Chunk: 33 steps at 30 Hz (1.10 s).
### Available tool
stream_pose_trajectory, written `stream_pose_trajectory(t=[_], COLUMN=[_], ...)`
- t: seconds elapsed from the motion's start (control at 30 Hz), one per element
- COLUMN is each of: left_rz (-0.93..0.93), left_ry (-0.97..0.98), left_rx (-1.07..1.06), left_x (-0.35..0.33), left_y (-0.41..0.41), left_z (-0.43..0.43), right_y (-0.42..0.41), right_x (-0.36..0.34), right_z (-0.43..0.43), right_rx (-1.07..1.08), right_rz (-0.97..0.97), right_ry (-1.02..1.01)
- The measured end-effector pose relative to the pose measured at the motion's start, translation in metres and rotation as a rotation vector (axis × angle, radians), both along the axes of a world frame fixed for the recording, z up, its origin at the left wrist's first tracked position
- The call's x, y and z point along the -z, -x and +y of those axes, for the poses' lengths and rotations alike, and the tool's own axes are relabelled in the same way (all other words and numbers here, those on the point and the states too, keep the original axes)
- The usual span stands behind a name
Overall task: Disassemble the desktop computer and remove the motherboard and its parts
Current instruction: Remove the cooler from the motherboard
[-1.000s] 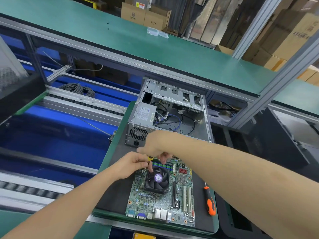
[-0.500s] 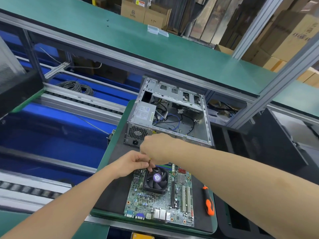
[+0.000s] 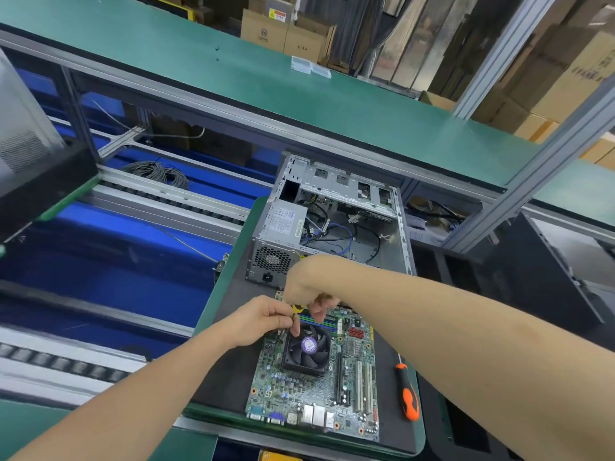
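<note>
Right hand (image 3: 304,287) has dipped, fingers curled beside left hand (image 3: 263,319)

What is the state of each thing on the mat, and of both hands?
Computer case: open, motherboard out, cables loose inside.
Motherboard: flat on the mat, outside the case.
Cooler fan: mounted on the motherboard.
Screwdriver: lying on the mat, untouched.
Left hand: pinches a small piece at the fan's far edge.
Right hand: curled round a yellow item, mostly hidden.
</note>
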<state>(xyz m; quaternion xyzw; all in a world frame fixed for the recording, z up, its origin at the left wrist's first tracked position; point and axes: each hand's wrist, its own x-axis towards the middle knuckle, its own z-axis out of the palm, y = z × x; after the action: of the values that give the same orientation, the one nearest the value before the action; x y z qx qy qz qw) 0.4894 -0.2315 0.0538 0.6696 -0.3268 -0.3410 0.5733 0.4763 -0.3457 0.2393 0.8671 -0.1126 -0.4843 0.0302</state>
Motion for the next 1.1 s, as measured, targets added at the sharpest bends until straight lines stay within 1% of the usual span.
stream_pose_trajectory(t=[0.03,0.07,0.1,0.17,0.2,0.3,0.33,0.4,0.47,0.6,0.67,0.7,0.77,0.8,0.83,0.87,0.9,0.97,1.0,1.03,1.07,1.1], left_rz=[0.016,0.034,0.053,0.089,0.101,0.092,0.088,0.089,0.097,0.076,0.051,0.037,0.034,0.041,0.041,0.03,0.016,0.0,-0.008,-0.014,-0.014,-0.01], left_ry=[0.003,0.006,0.009,0.01,0.009,-0.008,-0.016,-0.023,-0.009,0.006,-0.024,-0.039,-0.039,-0.027,-0.021,-0.023,-0.024,-0.002,-0.001,-0.006,-0.01,-0.012], left_rx=[0.006,0.015,0.024,0.04,0.044,0.029,0.019,0.009,0.017,0.066,0.078,0.073,0.057,0.052,0.05,0.048,0.047,0.043,0.047,0.053,0.058,0.062], left_x=[0.001,0.001,0.001,-0.002,-0.004,-0.008,-0.008,-0.009,-0.01,-0.006,-0.002,-0.002,-0.004,-0.004,-0.005,-0.005,-0.003,0.0,0.0,0.0,0.0,0.0], left_y=[-0.001,-0.002,-0.003,-0.005,-0.006,-0.006,-0.005,-0.005,-0.006,-0.008,-0.009,-0.009,-0.006,-0.005,-0.004,-0.003,-0.003,-0.002,-0.002,-0.002,-0.003,-0.004], left_z=[0.0,0.001,0.001,0.002,0.002,0.002,0.001,0.0,-0.001,0.004,0.005,0.005,0.005,0.004,0.004,0.004,0.003,0.001,0.001,0.002,0.003,0.003], right_y=[-0.001,-0.001,-0.002,-0.007,-0.008,-0.002,0.003,0.013,0.021,0.029,0.031,0.031,0.032,0.032,0.03,0.028,0.023,0.014,0.011,0.009,0.008,0.007], right_x=[0.001,0.002,0.005,0.007,0.008,0.004,0.003,0.0,-0.003,0.001,0.002,0.002,0.0,-0.004,-0.007,-0.011,-0.011,-0.005,-0.004,-0.001,0.0,0.001], right_z=[0.0,0.001,0.001,0.003,0.004,-0.002,-0.007,-0.014,-0.013,-0.004,0.002,0.004,0.006,0.007,0.007,0.008,0.008,0.004,0.003,0.002,0.002,0.004], right_rx=[0.062,0.097,0.059,-0.178,-0.296,-0.642,-0.707,-0.727,-0.851,-1.232,-1.298,-1.293,-1.209,-1.126,-0.993,-0.814,-0.605,-0.228,-0.093,-0.037,-0.05,-0.123], right_rz=[0.043,0.034,0.024,0.056,0.04,-0.134,-0.221,-0.354,-0.398,-0.425,-0.434,-0.423,-0.426,-0.446,-0.466,-0.466,-0.408,-0.149,-0.044,0.041,0.089,0.101], right_ry=[-0.051,-0.128,-0.15,-0.016,0.043,0.139,0.141,0.1,0.091,0.055,0.098,0.132,0.119,0.096,0.087,0.072,0.061,0.033,-0.014,-0.057,-0.074,-0.055])
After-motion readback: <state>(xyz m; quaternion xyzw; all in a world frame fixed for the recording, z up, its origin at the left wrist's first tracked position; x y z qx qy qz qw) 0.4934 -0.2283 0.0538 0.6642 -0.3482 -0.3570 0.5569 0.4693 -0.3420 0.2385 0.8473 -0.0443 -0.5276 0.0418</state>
